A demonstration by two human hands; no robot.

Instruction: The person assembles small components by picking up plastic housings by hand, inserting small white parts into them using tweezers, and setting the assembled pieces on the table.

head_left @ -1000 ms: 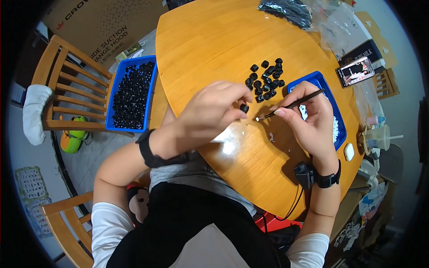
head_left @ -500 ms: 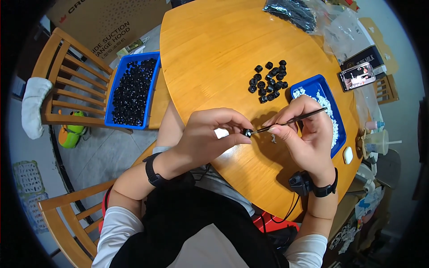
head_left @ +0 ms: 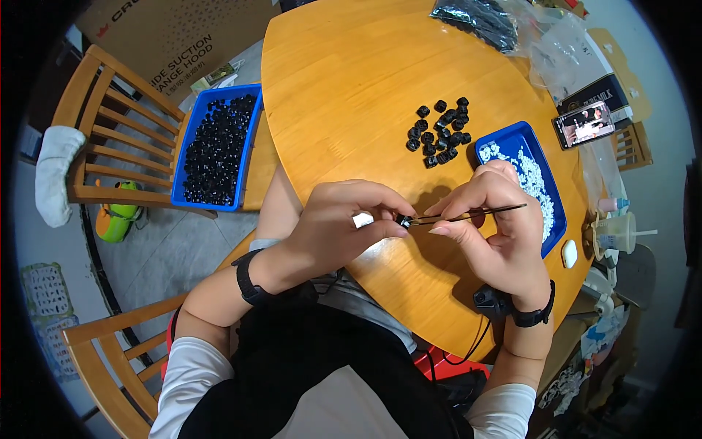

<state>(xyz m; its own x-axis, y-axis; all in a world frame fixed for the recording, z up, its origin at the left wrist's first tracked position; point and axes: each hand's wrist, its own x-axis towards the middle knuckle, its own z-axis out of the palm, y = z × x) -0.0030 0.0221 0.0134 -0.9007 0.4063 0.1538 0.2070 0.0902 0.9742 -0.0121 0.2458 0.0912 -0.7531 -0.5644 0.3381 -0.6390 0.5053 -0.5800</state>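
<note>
Pinched between the thumb and fingers of my left hand [head_left: 340,219] is a small black block-shaped piece [head_left: 404,219]. My right hand [head_left: 501,230] grips dark tweezers [head_left: 512,208]. Their two prongs stand slightly apart, and the tips reach the black piece; whether they grasp anything there is too small to tell. Just beyond my right hand lies a blue tray [head_left: 559,212] holding many small white parts [head_left: 534,175]. Farther off on the table, a loose cluster of similar black pieces [head_left: 442,132] is spread out.
A blue bin [head_left: 179,164] full of black pieces rests on a chair to the left. Along the right edge of the wooden table [head_left: 344,80] are a phone [head_left: 585,126], a white case [head_left: 570,254] and a plastic cup [head_left: 616,234]. A bag of black items [head_left: 475,25] lies far right.
The tweezers have tilted flatter, and their two prongs now show apart. A small white bit seen below my right fingers earlier no longer shows. My left hand has barely moved.
</note>
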